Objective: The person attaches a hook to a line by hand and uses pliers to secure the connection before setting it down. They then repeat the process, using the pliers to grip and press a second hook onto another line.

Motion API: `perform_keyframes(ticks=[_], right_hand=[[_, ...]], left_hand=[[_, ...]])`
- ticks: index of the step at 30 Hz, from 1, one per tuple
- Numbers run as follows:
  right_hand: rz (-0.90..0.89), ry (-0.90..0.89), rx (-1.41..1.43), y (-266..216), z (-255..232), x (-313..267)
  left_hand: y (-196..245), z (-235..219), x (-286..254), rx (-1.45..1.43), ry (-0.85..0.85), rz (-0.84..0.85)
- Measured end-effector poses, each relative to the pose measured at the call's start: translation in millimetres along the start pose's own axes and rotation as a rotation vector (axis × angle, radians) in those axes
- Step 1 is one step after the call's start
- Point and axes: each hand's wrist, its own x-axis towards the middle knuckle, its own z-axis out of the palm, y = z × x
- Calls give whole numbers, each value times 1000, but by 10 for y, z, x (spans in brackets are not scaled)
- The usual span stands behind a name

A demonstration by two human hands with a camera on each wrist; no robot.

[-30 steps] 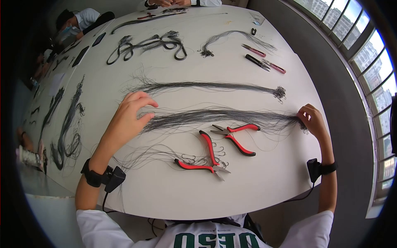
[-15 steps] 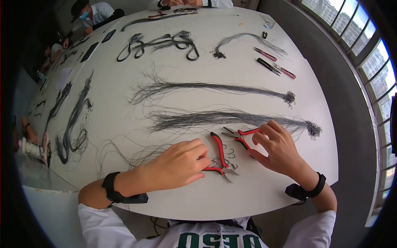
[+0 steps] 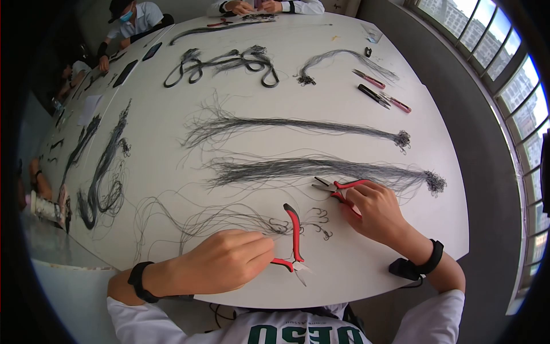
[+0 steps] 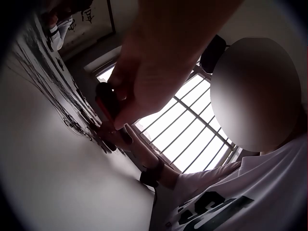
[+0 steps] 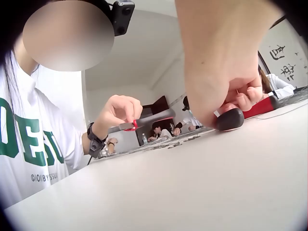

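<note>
In the head view my left hand (image 3: 229, 261) pinches one red handle of a pair of pliers (image 3: 295, 235), whose spread jaws point toward the front edge. My right hand (image 3: 372, 211) has its fingers around the red handles of a second pair of pliers (image 3: 350, 184), jaws pointing left. Between them lie several fish hooks (image 3: 318, 214), with thin dark lines (image 3: 200, 215) trailing left. Just beyond stretches a thick bundle of dark lines (image 3: 298, 167) with a clump of hooks (image 3: 435, 182) at its right end. The right wrist view shows a black handle tip (image 5: 230, 119) under my right hand.
A second hooked line bundle (image 3: 298, 122) lies farther back, with looped bundles (image 3: 229, 63) behind it. Snips (image 3: 372, 96) with black and pink handles lie at back right. More bundles (image 3: 103, 166) lie left. Other people sit at the far side and left.
Both hands have left the ends of the near line bundle and come forward to the two pliers. The left pliers have shifted toward the front edge, away from the hooks.
</note>
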Motion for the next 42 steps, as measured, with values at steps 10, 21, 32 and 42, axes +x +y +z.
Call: perform_keyframes(ticks=[10,21,32,42], right_hand=[[-145,73,222,-208,169,226],[-120,29,234,-212,186,279],[-98,77,316,-202,148,284],[-230,185,267,-366,-265,323]], left_hand=[[-22,148,-249,-70,-64,-44],[-1,90,-407,-28,-43,-114],[-14,68,-481,112,-96,-281],[-16,-123,211,-323,179,-501]])
